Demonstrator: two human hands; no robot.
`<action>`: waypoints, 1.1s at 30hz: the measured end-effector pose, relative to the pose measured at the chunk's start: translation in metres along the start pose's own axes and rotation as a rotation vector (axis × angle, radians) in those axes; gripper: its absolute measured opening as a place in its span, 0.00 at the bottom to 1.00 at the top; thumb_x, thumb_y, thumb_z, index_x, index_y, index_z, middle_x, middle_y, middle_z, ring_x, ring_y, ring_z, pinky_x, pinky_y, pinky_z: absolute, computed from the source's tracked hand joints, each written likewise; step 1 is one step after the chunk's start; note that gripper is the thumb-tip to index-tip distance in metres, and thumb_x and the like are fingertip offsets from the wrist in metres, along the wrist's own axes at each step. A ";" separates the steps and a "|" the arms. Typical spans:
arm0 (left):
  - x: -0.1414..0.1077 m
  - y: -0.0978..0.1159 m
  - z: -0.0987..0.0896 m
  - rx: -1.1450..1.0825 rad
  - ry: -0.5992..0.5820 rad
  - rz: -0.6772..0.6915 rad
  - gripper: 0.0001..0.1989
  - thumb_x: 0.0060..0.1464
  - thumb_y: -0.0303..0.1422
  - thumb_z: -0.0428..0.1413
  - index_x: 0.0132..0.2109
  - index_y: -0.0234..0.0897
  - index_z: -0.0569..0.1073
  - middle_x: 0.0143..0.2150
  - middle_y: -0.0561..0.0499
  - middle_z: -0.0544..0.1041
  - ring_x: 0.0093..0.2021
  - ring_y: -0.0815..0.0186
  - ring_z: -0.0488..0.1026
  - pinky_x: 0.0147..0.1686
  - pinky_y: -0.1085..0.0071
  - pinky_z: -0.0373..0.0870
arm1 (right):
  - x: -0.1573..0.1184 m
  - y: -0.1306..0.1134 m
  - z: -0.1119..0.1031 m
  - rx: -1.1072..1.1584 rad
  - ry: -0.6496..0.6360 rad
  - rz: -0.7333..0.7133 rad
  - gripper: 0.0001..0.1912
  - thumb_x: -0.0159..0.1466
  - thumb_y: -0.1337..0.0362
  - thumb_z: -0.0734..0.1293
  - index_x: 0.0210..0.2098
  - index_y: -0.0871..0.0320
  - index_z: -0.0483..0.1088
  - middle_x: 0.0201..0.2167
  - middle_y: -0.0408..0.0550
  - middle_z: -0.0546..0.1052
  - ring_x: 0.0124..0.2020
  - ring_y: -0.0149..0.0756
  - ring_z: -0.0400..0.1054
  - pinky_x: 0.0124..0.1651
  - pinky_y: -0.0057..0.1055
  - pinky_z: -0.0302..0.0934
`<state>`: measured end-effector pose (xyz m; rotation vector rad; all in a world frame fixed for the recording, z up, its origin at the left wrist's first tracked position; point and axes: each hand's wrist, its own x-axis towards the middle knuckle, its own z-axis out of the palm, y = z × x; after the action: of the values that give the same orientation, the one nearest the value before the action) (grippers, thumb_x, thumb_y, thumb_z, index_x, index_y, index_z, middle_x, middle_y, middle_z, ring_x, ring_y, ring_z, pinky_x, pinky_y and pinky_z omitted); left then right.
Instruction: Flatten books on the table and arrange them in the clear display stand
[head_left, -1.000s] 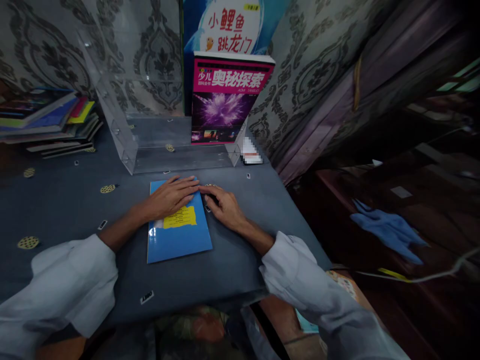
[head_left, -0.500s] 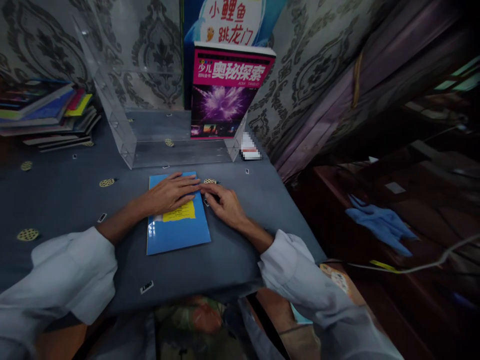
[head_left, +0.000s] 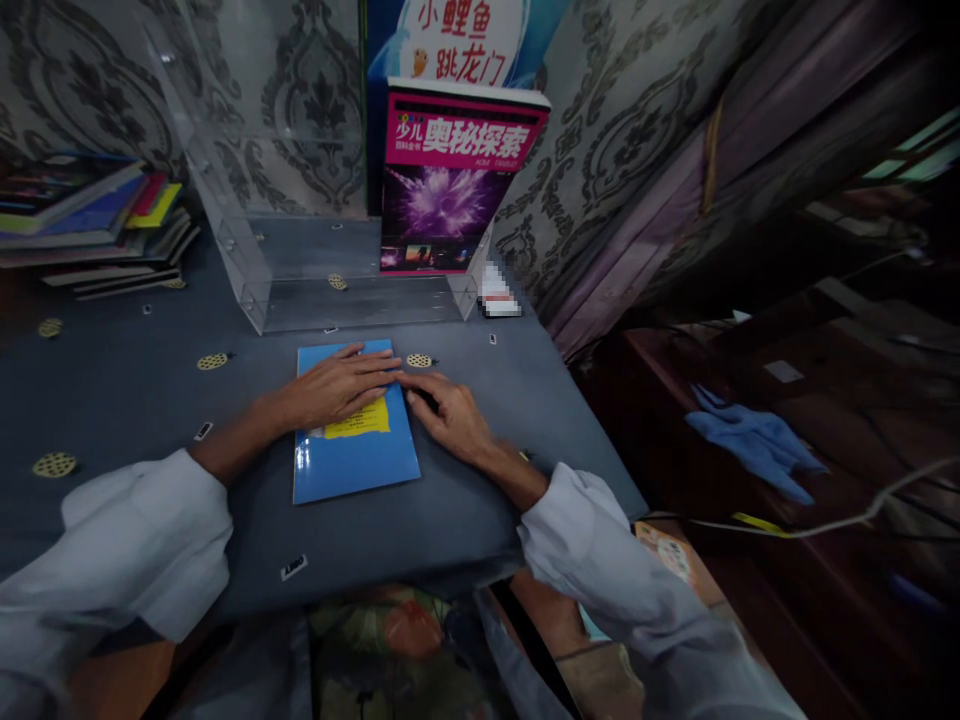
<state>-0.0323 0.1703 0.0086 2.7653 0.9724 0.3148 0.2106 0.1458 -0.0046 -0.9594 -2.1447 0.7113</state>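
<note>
A thin blue book [head_left: 352, 475] with a yellow panel lies flat on the dark grey tablecloth in front of me. My left hand [head_left: 346, 385] rests palm down across its upper half, fingers stretched toward the right edge, hiding part of the panel. At that right edge is my right hand [head_left: 448, 412], its fingers pointing left and meeting my left fingertips. The right thumb is apart from the index finger, and neither hand grips anything.
Behind the blue book stands a clear acrylic rack [head_left: 259, 290] holding a purple-and-black book [head_left: 442, 200] and a taller blue one [head_left: 386, 55]. Stacked books [head_left: 90, 225] sit at the left. Beyond the table's right edge are a blue cloth [head_left: 750, 435] and a pale cable [head_left: 840, 525].
Both hands keep nearly the same pose on and beside the blue book. The whole view has shifted very slightly.
</note>
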 end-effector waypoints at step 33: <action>-0.007 0.021 0.004 0.051 0.021 0.073 0.25 0.74 0.43 0.37 0.67 0.39 0.67 0.68 0.46 0.70 0.70 0.63 0.62 0.71 0.54 0.49 | -0.026 -0.008 0.002 -0.137 -0.003 -0.167 0.18 0.72 0.67 0.60 0.56 0.55 0.76 0.48 0.53 0.82 0.49 0.43 0.75 0.54 0.46 0.70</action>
<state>-0.0244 0.1491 0.0086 2.8537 0.8980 0.3350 0.2185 0.1207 -0.0098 -0.8362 -2.2677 0.4903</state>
